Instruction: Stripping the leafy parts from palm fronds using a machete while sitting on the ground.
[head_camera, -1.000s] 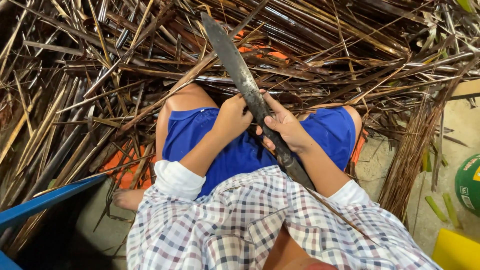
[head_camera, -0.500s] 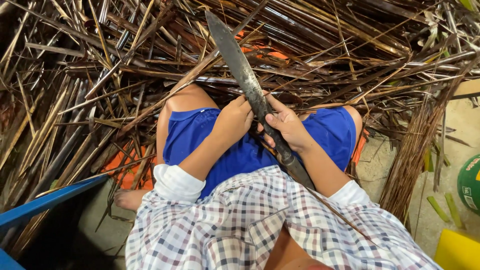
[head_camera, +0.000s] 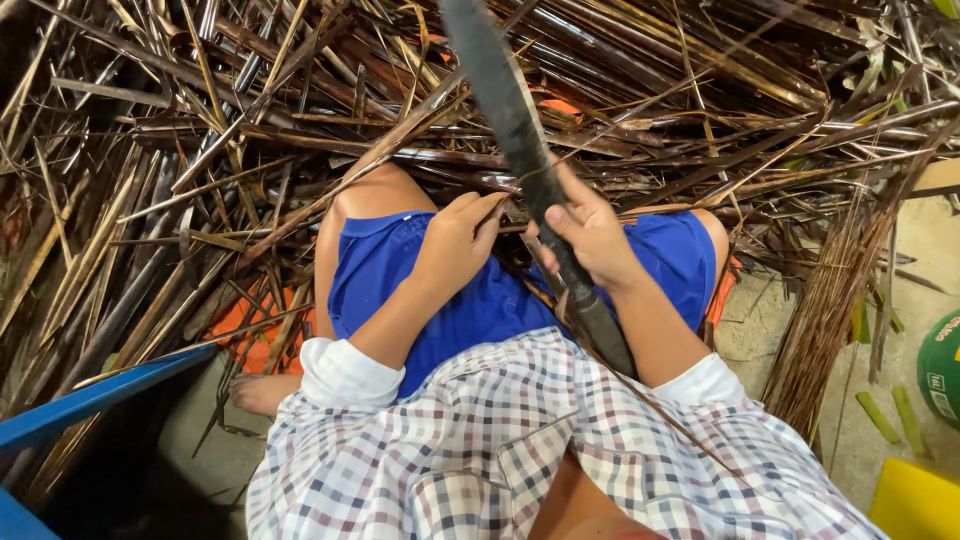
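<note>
I sit with blue shorts (head_camera: 400, 270) over my knees, facing a heap of dry brown palm stems. My right hand (head_camera: 590, 235) grips a long dark blade (head_camera: 505, 100) near its handle; the blade points up and away past the top edge. My left hand (head_camera: 458, 240) rests just left of the blade, fingers curled against a thin stem that crosses the blade's edge. The handle (head_camera: 605, 330) runs down past my right wrist toward my checked shirt.
Dry palm stems and strips (head_camera: 180, 150) cover the ground ahead and left. A bundle of thin brown ribs (head_camera: 830, 300) lies at the right. An orange mat (head_camera: 265, 325) shows under the stems. A blue edge (head_camera: 90, 400) lies lower left; a green object (head_camera: 940, 365) and a yellow one (head_camera: 915, 505) sit at the right.
The blade has lifted slightly and now reaches beyond the top of the frame. Both hands stayed close together on my lap, with the left fingers shifted toward the blade.
</note>
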